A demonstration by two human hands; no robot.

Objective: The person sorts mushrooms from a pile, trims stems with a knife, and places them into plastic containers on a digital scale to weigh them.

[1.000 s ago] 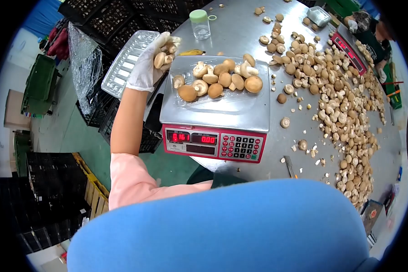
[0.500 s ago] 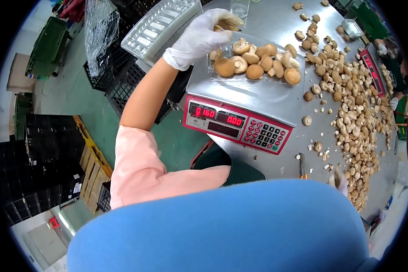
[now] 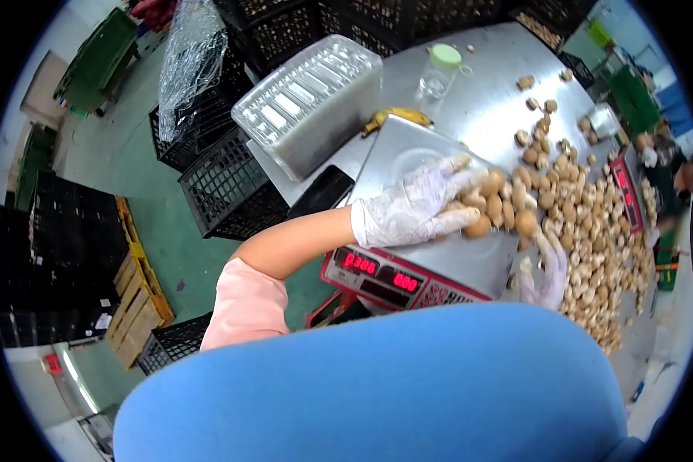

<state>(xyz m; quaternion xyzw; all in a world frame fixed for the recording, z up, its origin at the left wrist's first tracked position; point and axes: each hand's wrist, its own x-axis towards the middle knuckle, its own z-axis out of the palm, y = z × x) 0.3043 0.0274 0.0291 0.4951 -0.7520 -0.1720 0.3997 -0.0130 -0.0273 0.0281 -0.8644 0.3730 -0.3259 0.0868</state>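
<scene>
A metal table (image 3: 489, 65) carries mushrooms (image 3: 593, 250), a scale (image 3: 385, 165), trays (image 3: 308, 100), a jar (image 3: 437, 75).

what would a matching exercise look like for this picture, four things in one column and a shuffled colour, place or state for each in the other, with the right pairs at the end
Things
1. left hand
2. banana
3. jar
4. trays

Colours, places, states
A. clear plastic, stacked
B. yellow
C. gloved, over the near scale
D. topped with a pale green lid

Right pairs: 1-C, 2-B, 3-D, 4-A
</scene>
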